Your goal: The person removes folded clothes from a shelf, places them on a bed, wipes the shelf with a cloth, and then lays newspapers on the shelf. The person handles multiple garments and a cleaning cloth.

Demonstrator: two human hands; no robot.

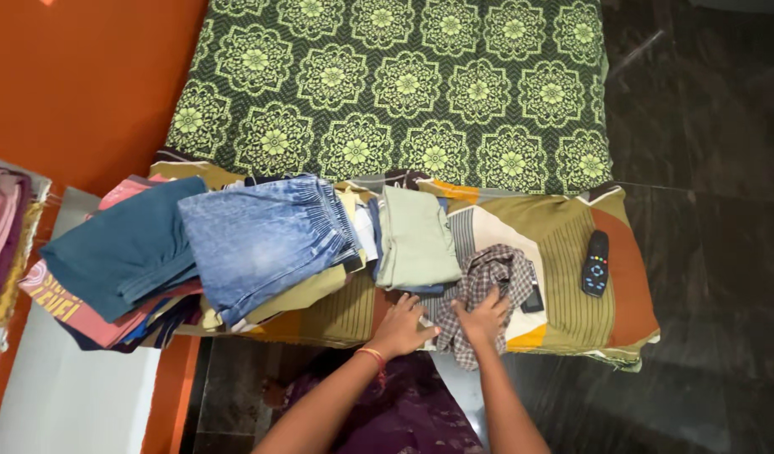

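A crumpled checked brown-and-white garment [488, 282] lies at the near edge of a mattress covered by a patterned olive, orange and cream sheet [572, 244]. My right hand [483, 319] presses down on this garment with fingers gripping the cloth. My left hand [401, 326], with a thread band at the wrist, rests flat on the sheet just left of the garment, touching its edge. A folded pale green garment [416, 240] lies just beyond my hands.
Folded clothes sit in a row to the left: faded blue denim [265, 240], a teal piece [122, 248], pink printed cloth [63, 307]. A black remote [596, 263] lies at right. A green floral cover [395, 84] lies behind. Dark floor surrounds the right side.
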